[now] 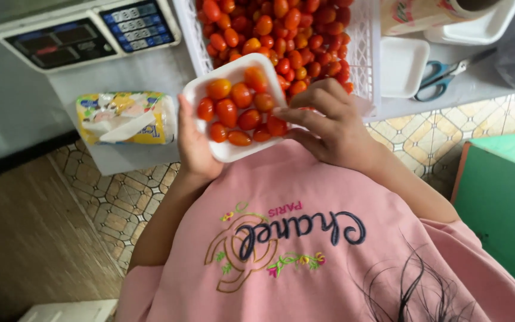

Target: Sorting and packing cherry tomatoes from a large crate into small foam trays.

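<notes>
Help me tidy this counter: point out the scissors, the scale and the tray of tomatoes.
scissors (438,79), head view, on the blue handles.
scale (84,33), head view, on its display panel.
tray of tomatoes (229,152), head view, on the bare white lower rim.

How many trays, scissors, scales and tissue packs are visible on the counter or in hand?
White foam trays: 2, a filled tray in the left hand, and an empty tray
Scissors: 1
Scale: 1
Tissue pack: 1
Total: 5
</notes>
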